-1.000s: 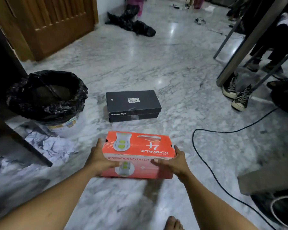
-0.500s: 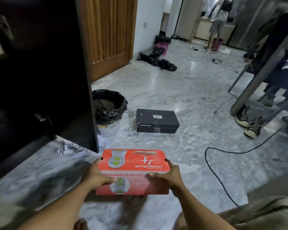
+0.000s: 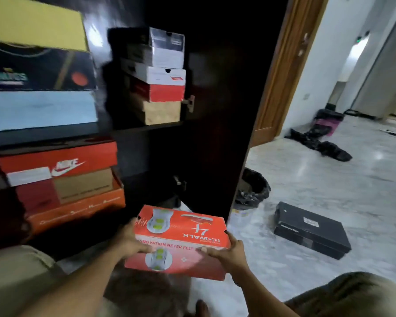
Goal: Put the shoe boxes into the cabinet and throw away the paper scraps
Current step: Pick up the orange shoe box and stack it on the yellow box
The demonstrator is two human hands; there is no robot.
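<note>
I hold an orange-red shoe box (image 3: 181,232) off the floor by its two ends, my left hand (image 3: 129,241) on the left end and my right hand (image 3: 230,253) on the right end. It hangs in front of the open dark cabinet (image 3: 206,99), low, beside the bottom shelf. A black shoe box (image 3: 311,229) lies on the marble floor to the right. A bin lined with a black bag (image 3: 252,191) stands just past the cabinet's open door. No paper scraps show in this view.
Shoe boxes fill the cabinet: a stack on an upper shelf (image 3: 160,76), a Nike stack (image 3: 62,177) at lower left, and bigger boxes (image 3: 39,88) at upper left. A wooden door (image 3: 281,72) and black bags (image 3: 322,145) lie beyond. My knees frame the bottom.
The orange-red box has come up off the floor in both hands and swung left toward the cabinet. My view has turned left, so the shelves now fill it.
</note>
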